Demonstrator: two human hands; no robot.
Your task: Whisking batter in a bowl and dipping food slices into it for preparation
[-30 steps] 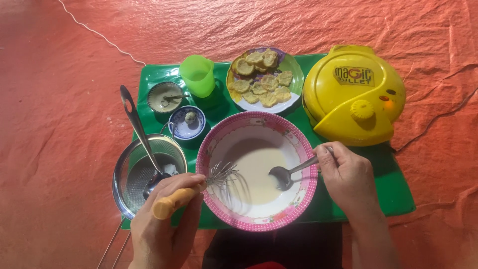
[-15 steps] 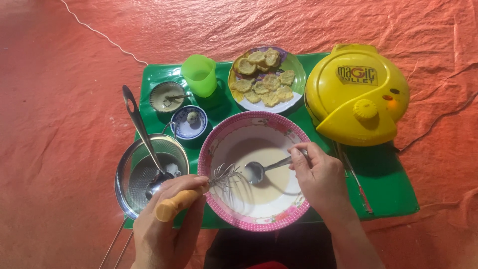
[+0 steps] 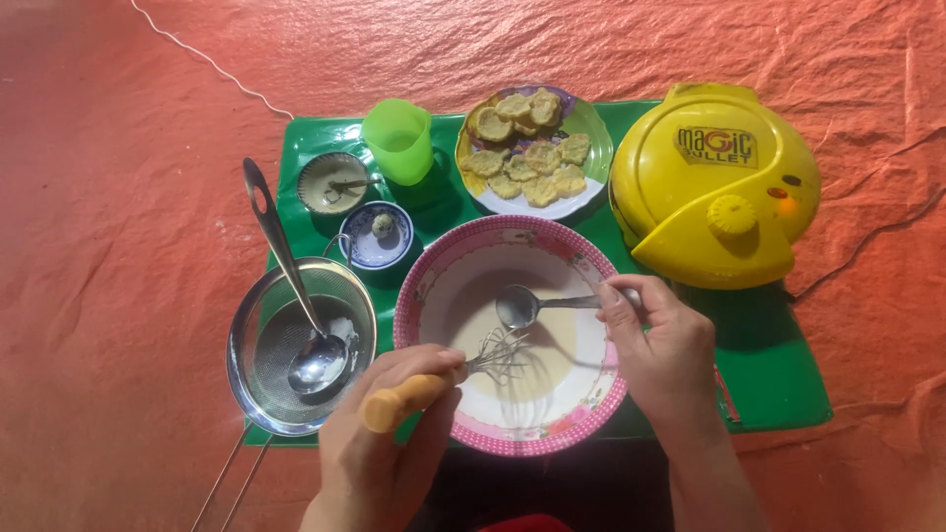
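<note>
The left hand is clenched round the pale wooden handle of a wire whisk, its looped head dipped into the batter, while the right hand pinches the stem of a metal spoon between thumb and fingertips, the bowl of the spoon hanging just over the liquid. Both tools look light and rigid; the whisk's wooden grip seems the surest place to hold it, since the thin wires would likely flex and be slick with batter, and the spoon is best taken well back on its stem, clear of the wet end. The batter is a thin, creamy off-white pool, runny by the look of it and apt to slop if the bowl is tipped. That bowl, pink-rimmed with a flower pattern, sits at the front of a green mat, probably light plastic that could slide under hard stirring. Just left of it a metal sieve holds a ladle. Behind stand a green cup, two small dishes, a plate of fried golden pieces and a closed yellow round appliance.
</note>
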